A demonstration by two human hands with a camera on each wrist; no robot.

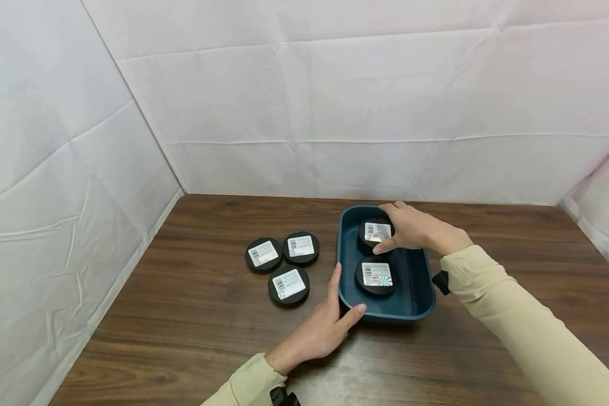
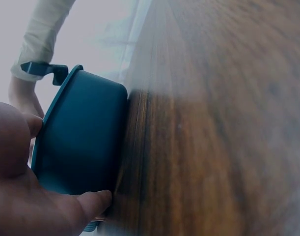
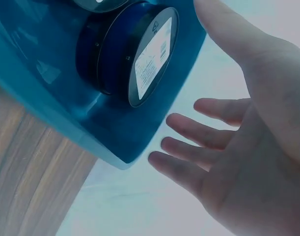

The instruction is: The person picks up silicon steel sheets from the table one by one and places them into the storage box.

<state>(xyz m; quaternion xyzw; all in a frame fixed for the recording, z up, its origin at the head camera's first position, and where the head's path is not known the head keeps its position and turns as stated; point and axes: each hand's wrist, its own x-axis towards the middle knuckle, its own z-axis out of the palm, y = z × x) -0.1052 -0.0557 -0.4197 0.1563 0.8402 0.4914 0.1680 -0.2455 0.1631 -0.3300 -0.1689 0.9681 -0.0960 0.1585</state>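
A dark blue tray [image 1: 418, 282] stands on the wooden table and holds round black containers with white labels. My right hand [image 1: 411, 228] hovers at its far end, fingers spread over the far container [image 1: 367, 230]. In the right wrist view, a gap shows between these fingers and the labelled black container [image 3: 154, 59], which has a dark blue band behind its face. Nearer the front of the tray lies another black container [image 1: 378, 288]. My left hand [image 1: 317, 332] touches the tray's front left corner, its thumb at the front rim and extended fingers along the left side.
Three more black containers lie grouped left of the tray: a left one [image 1: 264, 269], a back one [image 1: 301, 259] and a front one [image 1: 288, 300]. White cloth walls [image 1: 294, 113] border the table [image 1: 193, 338] behind and at both sides.
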